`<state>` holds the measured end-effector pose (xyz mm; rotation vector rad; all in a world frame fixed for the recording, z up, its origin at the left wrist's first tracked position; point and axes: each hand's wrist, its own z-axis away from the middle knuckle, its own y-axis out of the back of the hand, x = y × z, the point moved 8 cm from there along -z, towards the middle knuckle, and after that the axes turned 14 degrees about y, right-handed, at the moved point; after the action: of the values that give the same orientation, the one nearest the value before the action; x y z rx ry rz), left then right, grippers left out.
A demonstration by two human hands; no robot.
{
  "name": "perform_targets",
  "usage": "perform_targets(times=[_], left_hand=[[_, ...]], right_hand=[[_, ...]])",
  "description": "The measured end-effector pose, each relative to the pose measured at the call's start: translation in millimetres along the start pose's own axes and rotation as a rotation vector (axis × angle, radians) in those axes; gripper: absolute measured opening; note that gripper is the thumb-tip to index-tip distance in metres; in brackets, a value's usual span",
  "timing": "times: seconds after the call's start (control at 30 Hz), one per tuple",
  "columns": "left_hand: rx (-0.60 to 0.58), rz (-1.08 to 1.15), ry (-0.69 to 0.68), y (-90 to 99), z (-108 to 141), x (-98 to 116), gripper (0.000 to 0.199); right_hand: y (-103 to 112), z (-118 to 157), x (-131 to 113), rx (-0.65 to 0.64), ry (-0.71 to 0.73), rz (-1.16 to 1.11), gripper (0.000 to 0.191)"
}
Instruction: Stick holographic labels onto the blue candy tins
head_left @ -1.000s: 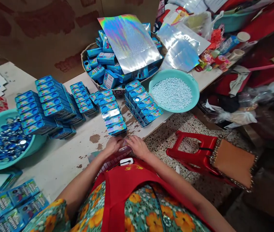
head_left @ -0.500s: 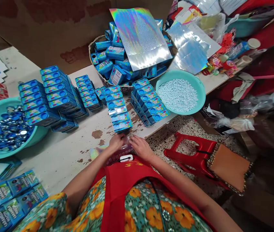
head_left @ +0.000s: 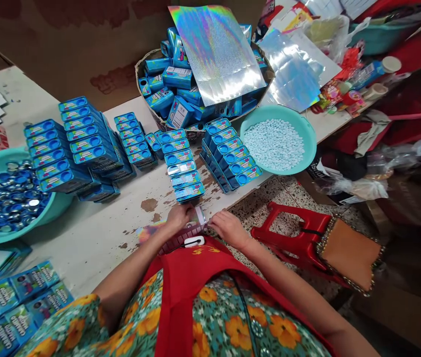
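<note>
At the table's near edge, a clear, purplish plastic piece [head_left: 180, 239] with a ribbed pattern lies in front of my apron. My left hand [head_left: 178, 218] has its fingers curled down on the far side of this plastic, fingertips partly hidden. On the other side, my right hand [head_left: 229, 229] pinches the plastic's right end with thumb and fingers. Just beyond my hands stands a row of small blue candy boxes [head_left: 180, 161] with round recesses in their tops. A shiny rainbow sheet [head_left: 145, 233] shows partly under my left forearm.
Stacked blue boxes [head_left: 91, 144] stand left, near a teal basin [head_left: 56, 210] of blue-silver round pieces. A carton [head_left: 147, 110] of loose boxes carries a holographic sheet [head_left: 219, 54]. Right are a teal basin [head_left: 309, 144] of pale candies and a red stool [head_left: 292, 238].
My right hand has moved right, away from my left hand, and more of the clear plastic shows between them. My left hand stays nearly in place.
</note>
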<state>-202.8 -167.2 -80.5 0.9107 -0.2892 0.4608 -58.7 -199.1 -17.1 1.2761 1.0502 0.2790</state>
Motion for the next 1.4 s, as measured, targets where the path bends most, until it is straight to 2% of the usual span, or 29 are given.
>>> perform_targets(times=[0.07, 0.13, 0.23, 0.3, 0.37, 0.47, 0.53, 0.63, 0.77, 0.87, 0.97, 1.07, 1.13, 1.2, 1.27, 1.33, 1.4], left_hand=[[0.015, 0.013, -0.038, 7.5, 11, 8, 0.032], [-0.001, 0.125, -0.135, 18.5, 27, 24, 0.036], [-0.117, 0.376, -0.302, 33.6, 54, 59, 0.048], [-0.22, 0.49, -0.316, 38.1, 66, 75, 0.045], [-0.294, 0.564, -0.248, 41.9, 71, 81, 0.029], [-0.293, 0.589, -0.17, 60.3, 77, 75, 0.033], [-0.207, 0.555, -0.151, 84.8, 79, 65, 0.031], [-0.078, 0.571, -0.087, 128.0, 72, 42, 0.025], [0.004, 0.646, -0.115, 176.5, 45, 24, 0.021], [0.06, 0.634, -0.186, 198.4, 20, 20, 0.015], [0.091, 0.611, -0.202, 201.7, -2, 15, 0.014], [0.067, 0.669, -0.174, 190.4, -20, 7, 0.014], [0.055, 0.725, -0.109, 180.0, -29, -2, 0.02], [0.125, 0.708, 0.011, 172.7, -33, -15, 0.032], [0.284, 0.655, 0.109, 170.9, -29, -25, 0.045], [0.406, 0.655, 0.08, 166.8, -20, -24, 0.053], [0.387, 0.676, -0.051, 153.4, -11, -12, 0.061]], right_hand=[[28, 1, 2, 0.045, -0.08, -0.086, 0.017], [57, 1, 2, 0.094, -0.154, -0.2, 0.017], [90, -2, -2, 0.157, -0.215, -0.349, 0.017], [102, -6, -5, 0.193, -0.239, -0.424, 0.017], [107, -11, -6, 0.245, -0.277, -0.489, 0.017], [104, -25, -1, 0.376, -0.371, -0.559, 0.017], [101, -42, 1, 0.472, -0.396, -0.551, 0.017], [102, -81, 2, 0.585, -0.346, -0.463, 0.015], [105, -138, 15, 0.594, -0.316, -0.365, 0.011], [108, -168, 31, 0.567, -0.371, -0.288, 0.011], [105, -182, 45, 0.55, -0.428, -0.254, 0.012], [96, -186, 54, 0.56, -0.449, -0.253, 0.013], [91, -183, 58, 0.582, -0.459, -0.266, 0.013], [88, -176, 62, 0.618, -0.495, -0.311, 0.02], [86, -169, 64, 0.649, -0.533, -0.361, 0.028], [86, -168, 65, 0.644, -0.553, -0.353, 0.031], [89, -170, 65, 0.611, -0.56, -0.285, 0.032]])
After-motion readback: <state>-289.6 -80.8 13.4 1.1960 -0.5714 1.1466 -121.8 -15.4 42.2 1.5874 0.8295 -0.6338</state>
